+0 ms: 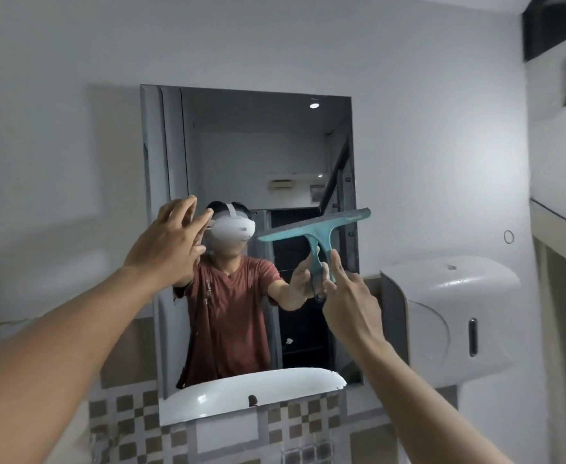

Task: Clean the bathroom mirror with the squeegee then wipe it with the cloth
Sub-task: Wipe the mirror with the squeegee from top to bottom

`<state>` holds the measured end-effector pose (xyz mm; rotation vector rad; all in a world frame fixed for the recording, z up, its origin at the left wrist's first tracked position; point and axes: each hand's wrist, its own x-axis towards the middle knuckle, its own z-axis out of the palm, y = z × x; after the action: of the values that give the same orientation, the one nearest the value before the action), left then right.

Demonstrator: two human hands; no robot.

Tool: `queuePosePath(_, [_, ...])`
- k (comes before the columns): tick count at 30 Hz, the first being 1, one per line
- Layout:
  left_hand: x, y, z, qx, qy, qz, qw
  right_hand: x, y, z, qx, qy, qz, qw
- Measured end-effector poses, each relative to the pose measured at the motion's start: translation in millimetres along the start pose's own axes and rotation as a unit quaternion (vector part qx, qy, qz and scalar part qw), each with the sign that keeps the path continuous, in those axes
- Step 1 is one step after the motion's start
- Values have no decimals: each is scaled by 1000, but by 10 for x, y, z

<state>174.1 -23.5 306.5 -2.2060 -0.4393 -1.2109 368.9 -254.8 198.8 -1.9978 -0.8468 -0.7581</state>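
A rectangular mirror [258, 155] hangs on the grey wall straight ahead. My right hand [348, 296] holds a teal squeegee [318, 229] by its handle, index finger stretched along it. The blade sits tilted, right end higher, against the mirror's right half at mid height. My left hand [171, 242] is raised at the mirror's left edge with the fingers spread and nothing in it. I see no cloth anywhere in view. The glass reflects a person in a red shirt with a white headset.
A white paper dispenser [449, 316] is mounted on the wall just right of the mirror. A shelf edge [559, 226] juts out at the far right. Checkered tiles [295, 426] run below the mirror. The reflection shows a white basin rim.
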Motion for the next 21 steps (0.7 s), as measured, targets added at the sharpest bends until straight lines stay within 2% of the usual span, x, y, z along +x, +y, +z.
queuePosePath(6, [13, -44, -31, -13, 0, 5, 1000, -221, -223, 171, 69, -17, 52, 996])
queuePosePath(15, [97, -195, -166, 1, -17, 6, 1000, -418, -510, 368, 162, -78, 80, 980])
queuePosePath(21, [147, -210, -241, -5, -38, -8, 999, -535, -888, 615, 264, -57, 106, 957])
